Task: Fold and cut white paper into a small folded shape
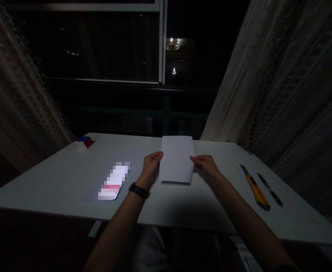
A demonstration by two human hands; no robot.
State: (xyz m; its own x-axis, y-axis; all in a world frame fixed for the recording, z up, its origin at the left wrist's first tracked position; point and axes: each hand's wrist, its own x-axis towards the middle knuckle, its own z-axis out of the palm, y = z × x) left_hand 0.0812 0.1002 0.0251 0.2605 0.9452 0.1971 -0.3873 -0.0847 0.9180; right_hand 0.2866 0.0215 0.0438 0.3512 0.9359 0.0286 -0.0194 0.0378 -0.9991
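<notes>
A blank white sheet of paper (177,160) is held up over the middle of the table, roughly upright and facing me. My left hand (152,165) pinches its left edge between thumb and fingers; a dark band circles that wrist. On the opposite edge my right hand (205,164) grips the paper the same way, its thumb in front and the other fingers partly hidden behind the sheet. Whether the paper is a single sheet or folded, I cannot tell.
The white table (55,177) bears a lit phone (115,181) at left and a puzzle cube (83,142) at the far left corner. At right lie a yellow utility knife (256,188) and a dark pen (269,189). Curtains (239,75) flank a dark window.
</notes>
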